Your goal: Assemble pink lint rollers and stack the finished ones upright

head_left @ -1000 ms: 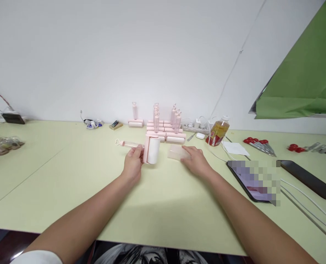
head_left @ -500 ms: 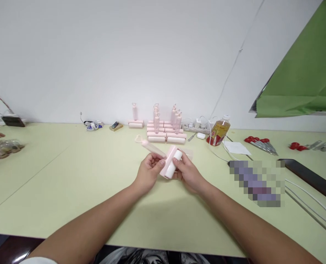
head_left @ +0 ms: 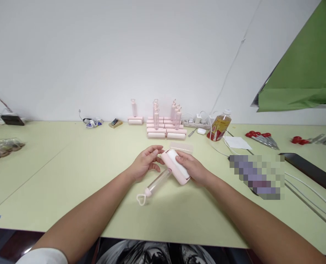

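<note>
My right hand (head_left: 191,165) grips a pink lint roller (head_left: 174,165) by its white roll, thumb on top. The roller's clear handle (head_left: 158,182) points down to the left and ends in a heart-shaped loop (head_left: 141,199). Beside the roller's far end, my left hand (head_left: 146,162) has its fingers apart and holds nothing; whether a fingertip touches the pink shell I cannot tell. Just beyond my hands a clear, pale pink cover (head_left: 181,148) lies on the table.
Several pink lint rollers (head_left: 156,132) stand handle-up by the wall, with one more (head_left: 135,120) to their left. A power strip (head_left: 197,124), a bottle of yellow liquid (head_left: 219,125), white paper (head_left: 237,142), red-handled tools (head_left: 262,138) and a black tray-like object (head_left: 310,170) are on the right.
The lint roller has turned, so its handle now points toward me instead of away to the left. My left hand has let go of it. The other person's hand at far left has gone from view.
</note>
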The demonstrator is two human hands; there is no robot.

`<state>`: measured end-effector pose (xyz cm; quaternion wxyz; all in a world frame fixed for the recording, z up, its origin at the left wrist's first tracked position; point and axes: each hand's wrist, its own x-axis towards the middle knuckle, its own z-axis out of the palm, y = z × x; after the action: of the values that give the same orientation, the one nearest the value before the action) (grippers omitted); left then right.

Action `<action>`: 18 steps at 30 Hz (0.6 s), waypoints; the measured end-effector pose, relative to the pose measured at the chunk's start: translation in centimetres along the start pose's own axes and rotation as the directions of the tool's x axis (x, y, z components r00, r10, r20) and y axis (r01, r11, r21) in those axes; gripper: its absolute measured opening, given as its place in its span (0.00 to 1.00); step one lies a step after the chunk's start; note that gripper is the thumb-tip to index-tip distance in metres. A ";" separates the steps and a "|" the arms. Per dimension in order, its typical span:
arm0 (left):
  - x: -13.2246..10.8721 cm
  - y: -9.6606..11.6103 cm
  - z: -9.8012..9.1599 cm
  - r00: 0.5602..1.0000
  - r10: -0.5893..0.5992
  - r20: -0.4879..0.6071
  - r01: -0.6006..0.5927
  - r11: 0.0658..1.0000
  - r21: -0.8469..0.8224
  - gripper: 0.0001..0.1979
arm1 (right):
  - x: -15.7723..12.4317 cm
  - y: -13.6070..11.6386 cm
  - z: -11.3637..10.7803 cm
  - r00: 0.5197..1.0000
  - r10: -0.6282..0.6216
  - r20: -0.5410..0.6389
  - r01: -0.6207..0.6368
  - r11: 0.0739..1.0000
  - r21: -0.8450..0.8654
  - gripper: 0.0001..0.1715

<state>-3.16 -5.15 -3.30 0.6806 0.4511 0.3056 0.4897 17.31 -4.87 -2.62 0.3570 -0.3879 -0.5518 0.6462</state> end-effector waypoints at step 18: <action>0.8 1.2 -1.6 0.959 -0.190 0.208 0.089 0.905 0.416 0.14 | 0.5 1.0 1.0 0.977 0.105 0.184 -0.093 0.993 -0.075 0.33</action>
<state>-4.75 -3.72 -2.82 0.6390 0.6149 0.3454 0.3069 16.15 -5.03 -3.61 0.2578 -0.3640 -0.5839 0.6783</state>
